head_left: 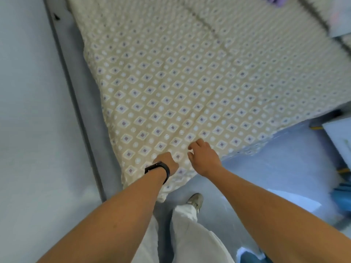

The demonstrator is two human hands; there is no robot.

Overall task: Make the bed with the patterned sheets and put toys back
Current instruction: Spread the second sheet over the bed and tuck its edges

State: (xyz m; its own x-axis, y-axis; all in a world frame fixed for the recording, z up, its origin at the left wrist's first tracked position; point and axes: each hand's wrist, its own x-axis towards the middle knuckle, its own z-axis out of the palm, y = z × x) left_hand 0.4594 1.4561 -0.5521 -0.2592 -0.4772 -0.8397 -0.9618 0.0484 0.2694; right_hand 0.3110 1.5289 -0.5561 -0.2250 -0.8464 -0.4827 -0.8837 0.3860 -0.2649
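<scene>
Sheet: cream, diamond-and-dot print, spread over the bed from 12 to 6 o'clock, corner hanging at 6. Left hand, black wristband: fingers curled into the sheet near that corner. Right hand: just beside it, fingers bent, fingertips pressing the sheet.

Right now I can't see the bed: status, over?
Left hand gripping patterned sheet at corner. Right hand on it, fingers curled. Purple item at far end.
</scene>
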